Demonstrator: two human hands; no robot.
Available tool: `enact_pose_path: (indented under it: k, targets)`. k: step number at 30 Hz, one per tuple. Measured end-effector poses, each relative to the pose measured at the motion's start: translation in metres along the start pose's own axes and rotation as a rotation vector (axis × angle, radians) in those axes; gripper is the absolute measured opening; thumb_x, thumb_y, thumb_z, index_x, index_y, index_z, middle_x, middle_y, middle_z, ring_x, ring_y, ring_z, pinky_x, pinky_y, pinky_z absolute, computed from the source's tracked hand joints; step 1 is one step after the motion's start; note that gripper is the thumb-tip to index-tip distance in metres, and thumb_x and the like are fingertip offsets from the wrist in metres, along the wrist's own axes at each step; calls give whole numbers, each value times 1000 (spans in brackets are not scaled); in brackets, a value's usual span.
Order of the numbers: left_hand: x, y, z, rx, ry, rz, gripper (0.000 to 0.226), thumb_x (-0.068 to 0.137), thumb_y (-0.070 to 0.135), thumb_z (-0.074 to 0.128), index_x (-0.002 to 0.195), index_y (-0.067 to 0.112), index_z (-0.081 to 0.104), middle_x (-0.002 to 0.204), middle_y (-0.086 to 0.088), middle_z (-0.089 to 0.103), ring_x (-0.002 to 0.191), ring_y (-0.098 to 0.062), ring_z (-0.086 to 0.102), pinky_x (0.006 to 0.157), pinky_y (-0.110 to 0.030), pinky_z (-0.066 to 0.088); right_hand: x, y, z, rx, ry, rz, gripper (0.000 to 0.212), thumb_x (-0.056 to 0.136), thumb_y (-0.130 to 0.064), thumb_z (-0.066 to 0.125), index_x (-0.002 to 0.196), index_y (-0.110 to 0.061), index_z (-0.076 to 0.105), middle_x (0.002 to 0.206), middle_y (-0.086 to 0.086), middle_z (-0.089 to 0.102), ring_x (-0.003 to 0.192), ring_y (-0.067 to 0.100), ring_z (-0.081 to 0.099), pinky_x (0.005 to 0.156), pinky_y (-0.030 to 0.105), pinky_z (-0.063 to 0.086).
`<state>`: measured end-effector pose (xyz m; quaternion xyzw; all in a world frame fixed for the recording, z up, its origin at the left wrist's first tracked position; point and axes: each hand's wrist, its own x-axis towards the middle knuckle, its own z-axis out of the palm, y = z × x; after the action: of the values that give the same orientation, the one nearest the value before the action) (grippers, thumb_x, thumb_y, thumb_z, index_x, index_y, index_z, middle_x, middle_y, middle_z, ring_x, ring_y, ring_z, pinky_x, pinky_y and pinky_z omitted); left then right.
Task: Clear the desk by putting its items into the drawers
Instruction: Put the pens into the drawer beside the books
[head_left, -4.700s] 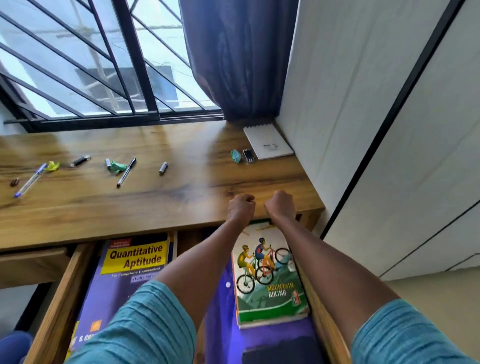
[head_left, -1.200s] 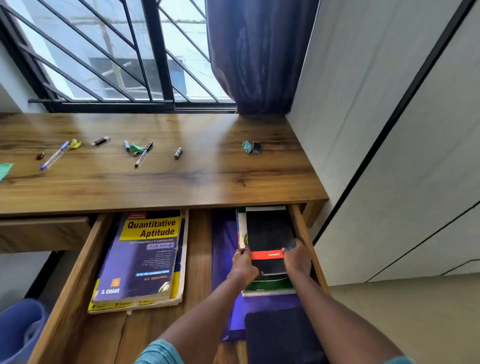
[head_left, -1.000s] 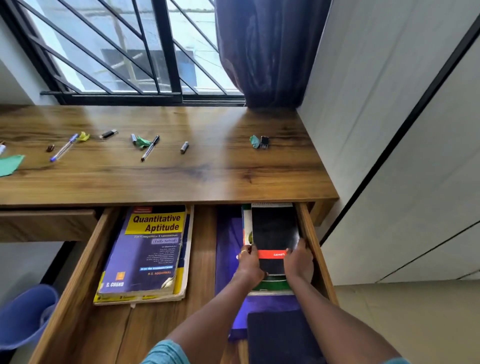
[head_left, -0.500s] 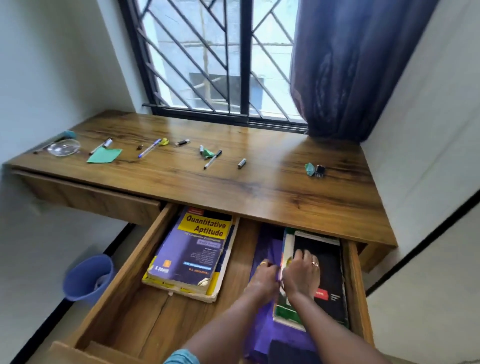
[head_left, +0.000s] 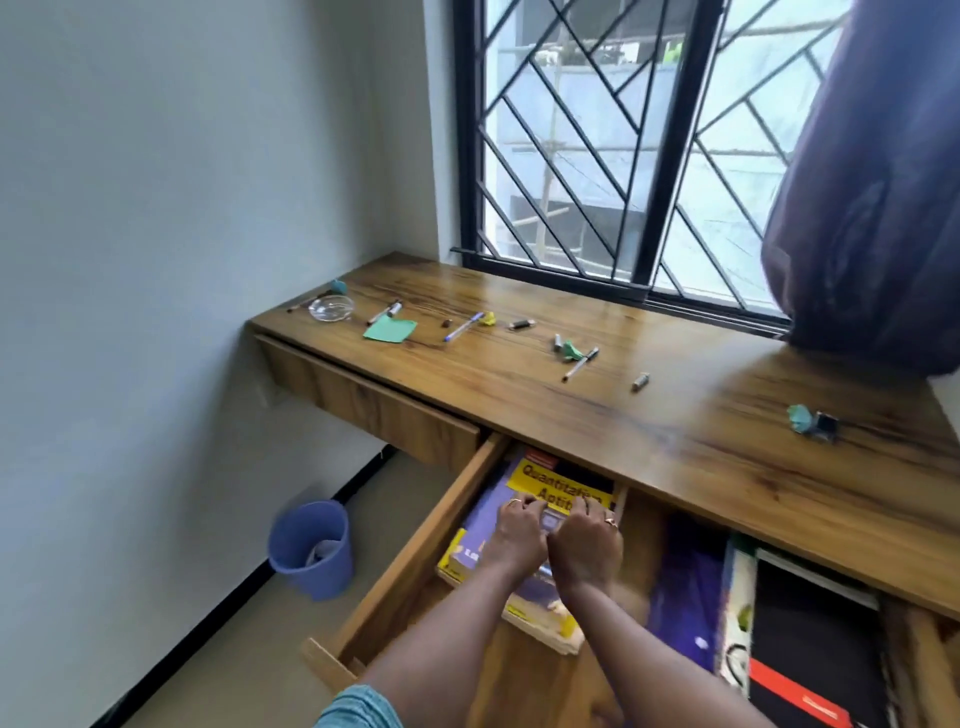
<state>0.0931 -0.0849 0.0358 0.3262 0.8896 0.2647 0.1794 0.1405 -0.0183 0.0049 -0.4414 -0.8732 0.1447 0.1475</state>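
Observation:
The wide drawer (head_left: 415, 551) under the wooden desk (head_left: 675, 421) stands pulled out. Inside it on the left lies the purple and yellow "Quantitative Aptitude" book (head_left: 483, 512). My left hand (head_left: 519, 530) and my right hand (head_left: 587, 538) rest side by side, palms down, on its cover, fingers bent and touching it. At the drawer's right end a black notebook with a red band (head_left: 810, 639) lies on a green-edged book (head_left: 735, 613), beside a purple folder (head_left: 680, 587). Pens, caps and paper scraps lie on the desk.
On the desk lie a glass bowl (head_left: 331, 307), a green sticky note (head_left: 389, 329), a blue pen (head_left: 464, 326), a black pen (head_left: 581, 364) and a teal scrap (head_left: 799, 417). The left drawer (head_left: 363, 400) is closed. A blue bin (head_left: 310, 548) stands on the floor.
Both hands left the black notebook at the drawer's right end and moved left onto the "Quantitative Aptitude" book. My view swung left, showing the desk's left end and the bin.

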Motion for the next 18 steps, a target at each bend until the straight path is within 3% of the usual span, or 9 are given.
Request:
enact_pose_path:
  k: [5, 8, 10, 14, 18]
  targets:
    - [4, -62, -67, 14, 36, 23, 46, 91, 8, 44, 137, 8, 47, 141, -9, 42, 132, -22, 38, 110, -21, 24, -11, -86, 15, -9, 37, -33, 16, 63, -6, 69, 79, -5, 69, 79, 14, 68, 72, 33, 65, 60, 34, 52]
    - [10, -93, -103, 7, 83, 36, 45, 92, 10, 44, 136, 9, 47, 141, -9, 41, 133, -22, 36, 111, -23, 25, -9, -135, 21, 42, 75, -43, 19, 67, -11, 53, 76, -4, 69, 76, 13, 68, 68, 34, 66, 56, 34, 52]
    - [18, -110, -122, 5, 84, 52, 46, 92, 11, 44, 139, 10, 45, 143, -8, 39, 135, -21, 34, 113, -24, 25, -6, -161, 24, 64, 92, -39, 20, 70, -10, 55, 81, -2, 70, 82, 15, 69, 73, 36, 66, 59, 35, 53]
    - [39, -128, -140, 30, 71, 92, 47, 92, 12, 47, 139, 9, 44, 144, -9, 39, 135, -22, 35, 114, -25, 25, 2, -183, 27, 100, 132, 30, 23, 77, -8, 57, 95, -1, 69, 99, 17, 68, 90, 36, 64, 73, 39, 53]
    - [70, -130, -145, 48, 49, 125, 48, 93, 13, 48, 140, 8, 43, 145, -11, 39, 135, -23, 35, 114, -25, 24, 22, -180, 33, 80, 196, 64, 21, 78, -6, 54, 92, -1, 68, 98, 17, 68, 89, 36, 63, 73, 38, 51]
